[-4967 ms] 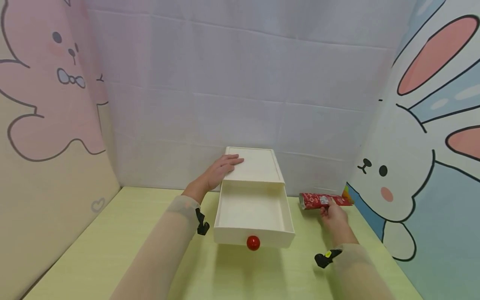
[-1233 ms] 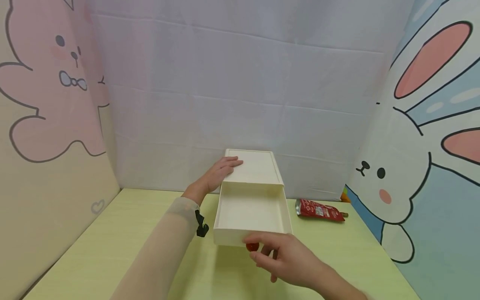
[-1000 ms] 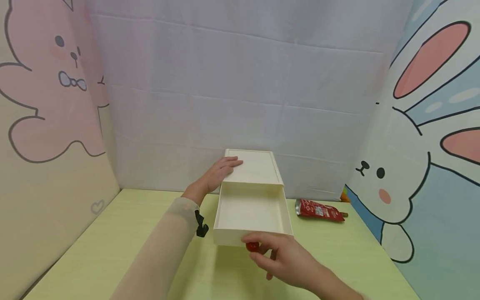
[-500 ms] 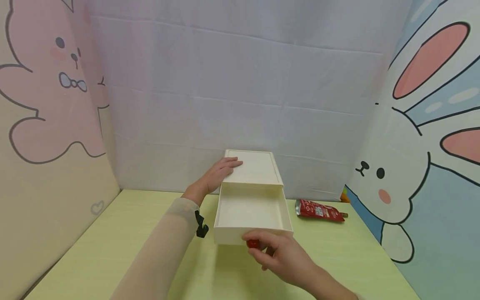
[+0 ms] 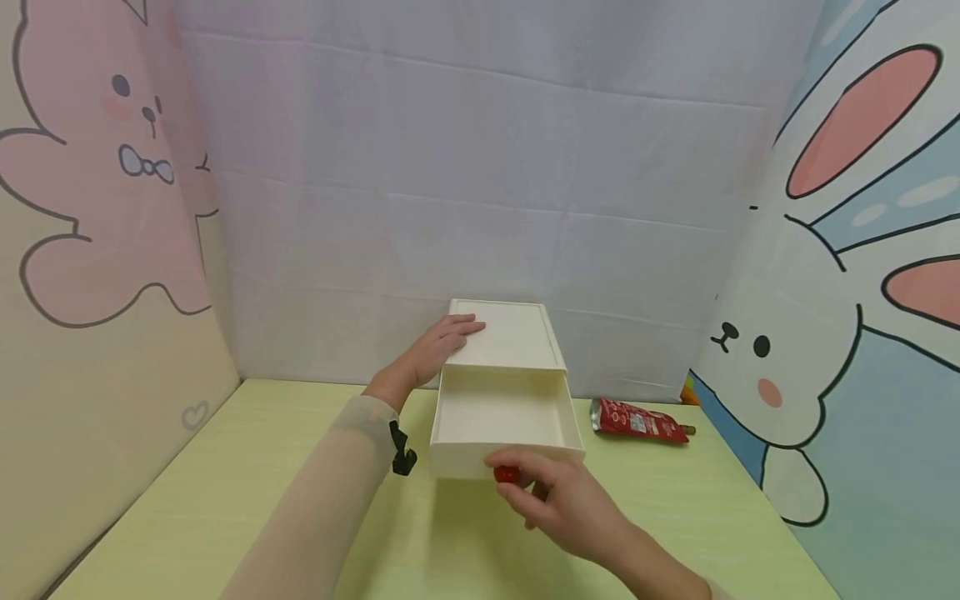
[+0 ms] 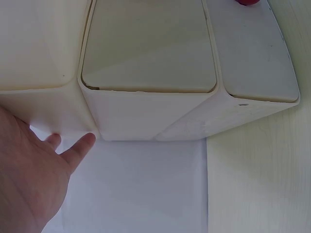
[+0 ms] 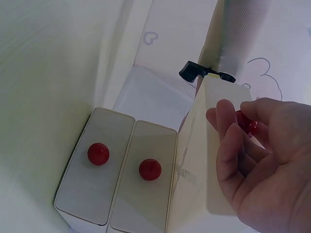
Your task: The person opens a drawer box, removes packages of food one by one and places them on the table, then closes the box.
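Note:
A small white drawer cabinet stands against the back wall, its top drawer pulled far out with nothing inside. My left hand rests on the left part of the cabinet top, fingers extended. In the left wrist view that hand lies against the cabinet. My right hand holds the drawer's round red knob between thumb and fingers. The right wrist view shows the same knob partly covered by those fingers.
A red spouted pouch lies on the pale green table, right of the cabinet. Lower drawers, pushed in, carry red knobs, one beside another. White cloth hangs behind; printed panels flank the table.
My right hand has let go of the red pouch, now on the table, and taken the drawer knob. The drawer has slid slightly inward over the last half second. My left hand stays put.

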Demonstrator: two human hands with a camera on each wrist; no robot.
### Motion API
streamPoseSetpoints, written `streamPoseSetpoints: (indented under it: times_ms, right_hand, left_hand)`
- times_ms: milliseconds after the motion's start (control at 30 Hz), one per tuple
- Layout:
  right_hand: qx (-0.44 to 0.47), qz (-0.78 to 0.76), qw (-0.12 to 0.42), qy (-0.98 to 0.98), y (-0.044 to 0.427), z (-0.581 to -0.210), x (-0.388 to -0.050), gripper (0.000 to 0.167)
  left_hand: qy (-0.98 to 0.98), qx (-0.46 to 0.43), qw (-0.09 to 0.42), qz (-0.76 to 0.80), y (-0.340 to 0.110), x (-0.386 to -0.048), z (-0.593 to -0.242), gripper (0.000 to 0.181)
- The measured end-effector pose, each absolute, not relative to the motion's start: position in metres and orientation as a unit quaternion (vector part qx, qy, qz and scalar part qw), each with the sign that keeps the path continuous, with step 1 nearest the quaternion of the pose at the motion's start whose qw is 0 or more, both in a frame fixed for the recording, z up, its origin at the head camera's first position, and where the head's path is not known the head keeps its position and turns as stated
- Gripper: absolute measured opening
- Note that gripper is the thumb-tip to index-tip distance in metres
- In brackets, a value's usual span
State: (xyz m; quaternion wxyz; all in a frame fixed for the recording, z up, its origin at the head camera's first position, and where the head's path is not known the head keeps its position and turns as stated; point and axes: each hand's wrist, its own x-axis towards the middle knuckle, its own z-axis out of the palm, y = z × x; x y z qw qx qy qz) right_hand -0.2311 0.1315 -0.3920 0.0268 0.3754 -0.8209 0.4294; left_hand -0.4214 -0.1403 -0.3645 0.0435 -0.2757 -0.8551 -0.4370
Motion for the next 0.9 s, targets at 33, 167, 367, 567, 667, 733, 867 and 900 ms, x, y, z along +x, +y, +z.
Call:
streamPoseSetpoints:
  times_ms: [33, 167, 367, 567, 667, 733, 867, 900]
  right_hand:
    - [0.373, 0.428, 0.027, -0.823, 0.131, -0.392, -0.232, 0.027]
    - [0.362, 0.428, 0.024, -0.828, 0.131, -0.392, -0.235, 0.028]
    - [0.350, 0.432, 0.023, -0.831, 0.130, -0.392, -0.242, 0.028]
    - [0.335, 0.429, 0.028, -0.838, 0.126, -0.392, -0.250, 0.028]
    - [0.327, 0.423, 0.034, -0.844, 0.124, -0.393, -0.254, 0.030]
    - [0.323, 0.418, 0.038, -0.848, 0.123, -0.393, -0.256, 0.030]
    - [0.317, 0.411, 0.041, -0.854, 0.121, -0.393, -0.259, 0.030]
    - [0.314, 0.411, 0.041, -0.855, 0.121, -0.393, -0.259, 0.030]
  left_hand:
    - [-0.855, -0.275, 0.044, -0.437, -0.140, -0.422, -0.365, 0.056]
    - [-0.855, -0.274, 0.043, -0.439, -0.139, -0.421, -0.365, 0.056]
    - [-0.854, -0.276, 0.045, -0.439, -0.138, -0.420, -0.365, 0.056]
    - [-0.854, -0.277, 0.044, -0.438, -0.139, -0.418, -0.364, 0.056]
    - [-0.853, -0.278, 0.044, -0.439, -0.138, -0.417, -0.364, 0.056]
    - [-0.854, -0.279, 0.045, -0.438, -0.138, -0.417, -0.363, 0.056]
    - [-0.855, -0.278, 0.046, -0.435, -0.138, -0.418, -0.363, 0.056]
    - [-0.856, -0.278, 0.047, -0.435, -0.138, -0.419, -0.363, 0.056]
